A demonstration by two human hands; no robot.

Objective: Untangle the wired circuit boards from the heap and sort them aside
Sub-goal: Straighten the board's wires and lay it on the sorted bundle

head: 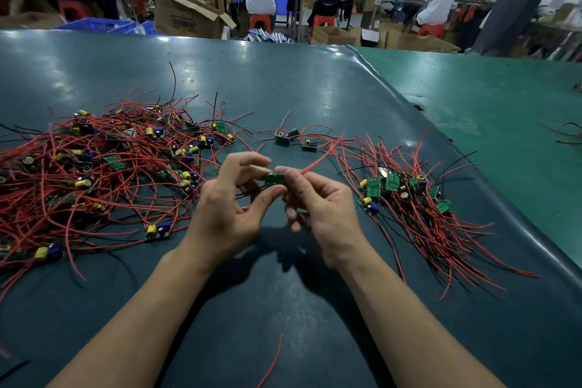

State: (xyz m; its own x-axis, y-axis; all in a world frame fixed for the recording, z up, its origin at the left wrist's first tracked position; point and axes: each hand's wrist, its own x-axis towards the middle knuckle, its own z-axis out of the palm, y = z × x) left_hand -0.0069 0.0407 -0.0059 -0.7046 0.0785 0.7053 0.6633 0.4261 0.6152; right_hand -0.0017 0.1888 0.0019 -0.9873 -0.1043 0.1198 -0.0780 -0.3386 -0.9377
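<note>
A loose red wire offcut [271, 362] lies on the dark green mat [283, 309] by its near edge. Above mid-mat, both hands pinch one small green circuit board [274, 179]: left hand [226, 208] on its left end, right hand [318, 208] on its right end. Its long axis runs left to right, and its red lead [318, 161] trails up and right toward the sorted pile [409, 195] near the mat's right edge. That pile is nearer the right hand, so setting it down probably falls to that side. The tangled heap [94, 167] of boards, yellow capacitors and red wires fills the left. Farther off lie two stray boards [294, 142].
</note>
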